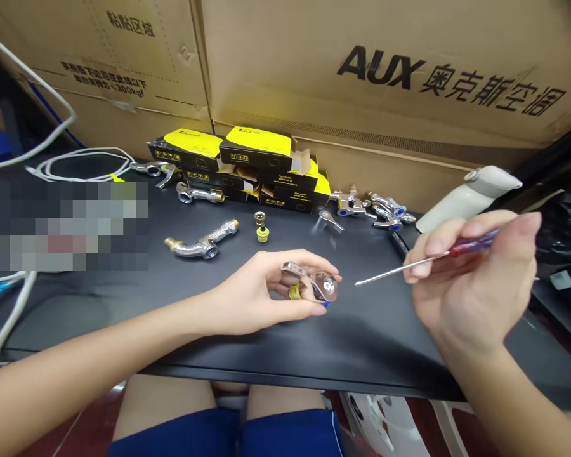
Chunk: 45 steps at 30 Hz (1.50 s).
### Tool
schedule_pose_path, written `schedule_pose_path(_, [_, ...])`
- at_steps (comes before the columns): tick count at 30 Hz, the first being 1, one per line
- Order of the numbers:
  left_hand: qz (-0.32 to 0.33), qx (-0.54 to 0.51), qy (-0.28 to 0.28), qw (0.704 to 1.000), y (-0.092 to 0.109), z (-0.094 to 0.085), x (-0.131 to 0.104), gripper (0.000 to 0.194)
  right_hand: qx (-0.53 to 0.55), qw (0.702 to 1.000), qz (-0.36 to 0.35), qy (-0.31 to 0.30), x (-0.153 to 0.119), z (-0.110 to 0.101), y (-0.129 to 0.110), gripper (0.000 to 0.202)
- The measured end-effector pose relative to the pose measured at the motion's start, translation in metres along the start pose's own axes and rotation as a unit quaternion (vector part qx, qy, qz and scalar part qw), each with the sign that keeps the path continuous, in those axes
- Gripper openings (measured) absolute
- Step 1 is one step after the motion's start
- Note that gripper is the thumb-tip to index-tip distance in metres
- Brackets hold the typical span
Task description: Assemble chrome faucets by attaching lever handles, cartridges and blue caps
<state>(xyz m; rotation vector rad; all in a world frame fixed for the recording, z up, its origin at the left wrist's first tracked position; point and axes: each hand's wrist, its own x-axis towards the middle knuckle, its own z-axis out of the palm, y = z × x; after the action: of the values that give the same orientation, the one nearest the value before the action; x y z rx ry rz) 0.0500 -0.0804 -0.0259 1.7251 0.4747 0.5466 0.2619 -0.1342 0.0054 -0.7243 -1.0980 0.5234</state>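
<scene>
My left hand [271, 292] is closed around a chrome faucet handle [309, 277], with its round hub turned to the right and a bit of blue at its lower edge. A yellow ring-like piece [294, 292] shows between the fingers. My right hand [471, 279] grips a screwdriver [473, 244] by its red and purple handle; the thin shaft points left, its tip a little apart from the faucet handle. Beyond the left hand lie a chrome faucet body [202, 244] with brass ends, a yellow valve cartridge [262, 233] and a small brass nut [259, 218].
Black and yellow boxes [257, 141] are stacked at the back, before large cardboard cartons [285, 76]. Several chrome faucet parts [385, 209] and a loose lever [330, 219] lie nearby. A white bottle [466, 197] leans at the right. A white cable [85, 162] coils at the left.
</scene>
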Motion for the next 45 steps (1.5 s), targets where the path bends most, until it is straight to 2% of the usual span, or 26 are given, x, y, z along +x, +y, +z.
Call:
schedule_pose_path(3, [-0.005, -0.003, 0.008, 1.0, 0.0, 0.001, -0.001, 0.038, -0.009, 0.999, -0.033, -0.021, -0.003, 0.0, -0.001, 0.028])
schedule_pose_path(13, [-0.01, -0.018, 0.003, 1.0, 0.001, 0.002, -0.002, 0.037, -0.025, 0.992, -0.082, -0.096, -0.008, -0.001, 0.003, 0.022])
schedule_pose_path(16, [-0.015, -0.019, 0.0, 1.0, 0.002, 0.002, -0.001, 0.038, -0.028, 0.991, -0.101, -0.088, -0.008, -0.001, 0.006, 0.022])
schedule_pose_path(21, [-0.019, -0.013, 0.0, 1.0, 0.004, 0.002, -0.001, 0.039, -0.018, 0.995, -0.065, -0.075, -0.009, 0.0, 0.004, 0.022])
schedule_pose_path(27, [-0.03, 0.001, -0.013, 0.999, 0.007, 0.0, -0.001, 0.04, -0.05, 0.995, -0.07, -0.045, -0.011, 0.004, 0.004, 0.023])
schedule_pose_path(35, [-0.028, 0.02, -0.004, 0.999, 0.007, 0.0, -0.001, 0.04, -0.034, 0.992, -0.1, -0.073, -0.01, 0.002, 0.007, 0.021])
schedule_pose_path(41, [-0.025, 0.015, -0.01, 1.0, 0.004, 0.0, -0.001, 0.04, -0.056, 0.993, -0.088, -0.059, -0.011, 0.003, 0.005, 0.021])
schedule_pose_path(45, [-0.021, 0.016, -0.008, 1.0, 0.001, 0.002, -0.002, 0.041, -0.035, 0.995, -0.057, -0.074, -0.012, 0.002, 0.001, 0.033])
